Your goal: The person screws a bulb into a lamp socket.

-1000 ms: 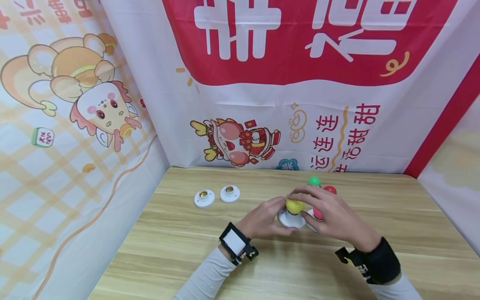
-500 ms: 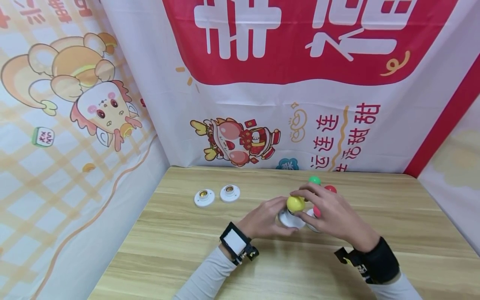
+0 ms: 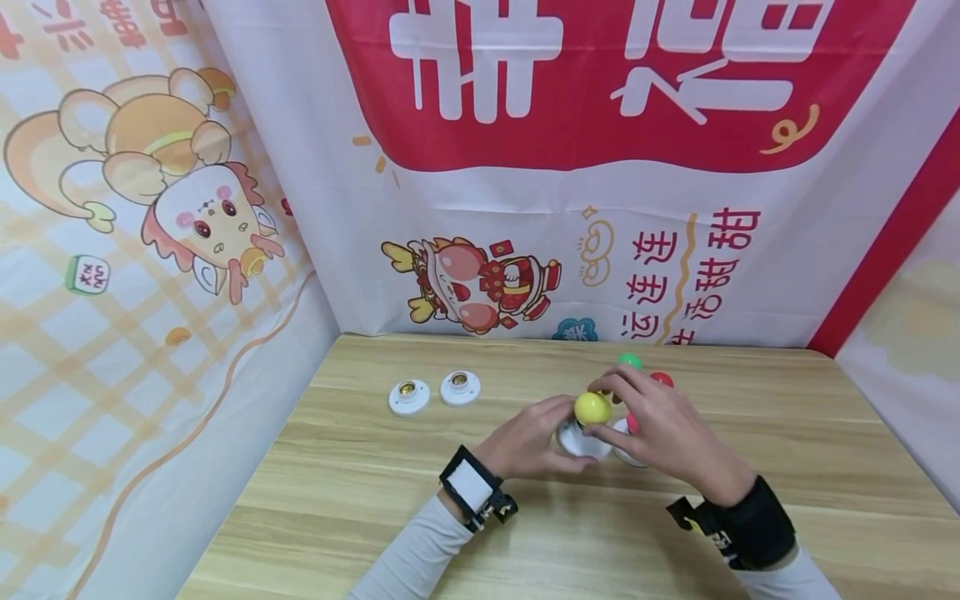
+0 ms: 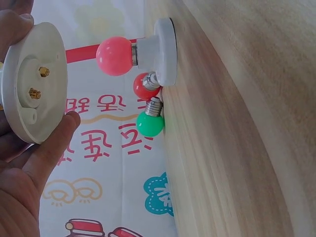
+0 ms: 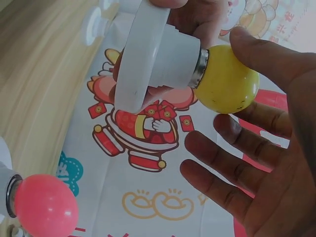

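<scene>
My left hand [image 3: 528, 437] grips a round white bulb socket [image 4: 47, 94] by its rim, held up off the table; two brass screws show on its underside in the left wrist view. A yellow bulb [image 5: 227, 81] sits in that socket, a strip of its metal collar visible at the mouth. My right hand [image 3: 663, 425] holds the yellow bulb between thumb and forefinger, the other fingers spread below it in the right wrist view. Just beyond, a pink bulb [image 4: 116, 56] stands in a second white socket [image 4: 169, 52] on the table.
A red bulb [image 4: 143, 88] and a green bulb [image 4: 149, 124] lie loose behind the pink one. Two more white sockets [image 3: 408, 397], without bulbs, are at the table's back left. Printed cloth [image 3: 480, 200] hangs behind the wooden table [image 3: 360, 500].
My right hand's fingers have shifted round the yellow bulb and drawn slightly right, uncovering more of it. The bulb has moved slightly right; my left hand has stayed in place.
</scene>
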A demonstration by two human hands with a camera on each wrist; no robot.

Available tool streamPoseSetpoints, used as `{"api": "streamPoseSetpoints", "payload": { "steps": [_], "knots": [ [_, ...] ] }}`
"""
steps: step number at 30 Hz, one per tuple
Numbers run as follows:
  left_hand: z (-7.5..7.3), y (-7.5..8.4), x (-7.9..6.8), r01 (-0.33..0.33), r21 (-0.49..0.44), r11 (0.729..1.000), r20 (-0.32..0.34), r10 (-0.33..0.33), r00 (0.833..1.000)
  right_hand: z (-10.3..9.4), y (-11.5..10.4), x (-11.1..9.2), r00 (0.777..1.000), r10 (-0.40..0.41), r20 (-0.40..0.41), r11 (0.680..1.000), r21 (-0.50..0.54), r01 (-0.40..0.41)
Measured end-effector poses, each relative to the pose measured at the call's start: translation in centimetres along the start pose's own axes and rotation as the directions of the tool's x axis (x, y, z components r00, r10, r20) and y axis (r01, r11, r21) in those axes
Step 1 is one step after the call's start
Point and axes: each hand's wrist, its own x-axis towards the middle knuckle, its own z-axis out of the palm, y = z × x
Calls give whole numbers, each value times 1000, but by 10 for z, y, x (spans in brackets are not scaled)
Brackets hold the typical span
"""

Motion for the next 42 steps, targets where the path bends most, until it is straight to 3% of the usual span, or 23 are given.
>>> {"api": "streamPoseSetpoints", "payload": {
  "steps": [10,18,42],
  "knots": [
    [-3,-2,-1,19,-1,1000,13,-19,1000,-6,2,-1,999,-49,-14,997,51,49],
    [-3,-1,-2,24,-26,999,18,-23,1000,-7,4,-1,993,-115,35,989,95,111],
    [0,-3,-2,0,-20,1000,0,0,1000,-2,3,-1,998,-12,55,1000,25,10]
  ]
}}
